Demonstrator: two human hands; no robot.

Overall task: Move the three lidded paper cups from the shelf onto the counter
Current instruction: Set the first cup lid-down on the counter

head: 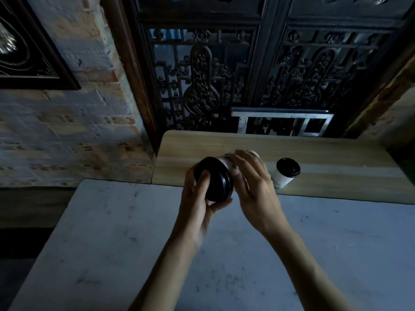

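Observation:
A white paper cup with a black lid [219, 182] is held between both hands above the seam where the wooden shelf [325, 153] meets the grey counter [112, 232]. It is tilted, with its lid facing me. My left hand [199, 205] grips the lid and rim from the left and below. My right hand [253, 182] wraps the cup's white body from the right. A second lidded white cup [285, 173] stands upright on the wooden shelf just right of my right hand. No third cup is in view.
A dark carved wooden screen [247, 75] rises behind the shelf, with a small metal frame [283, 122] at its foot. A brick wall [67, 131] and a dark framed picture [27, 52] stand at the left. The counter's left edge drops to a dark floor.

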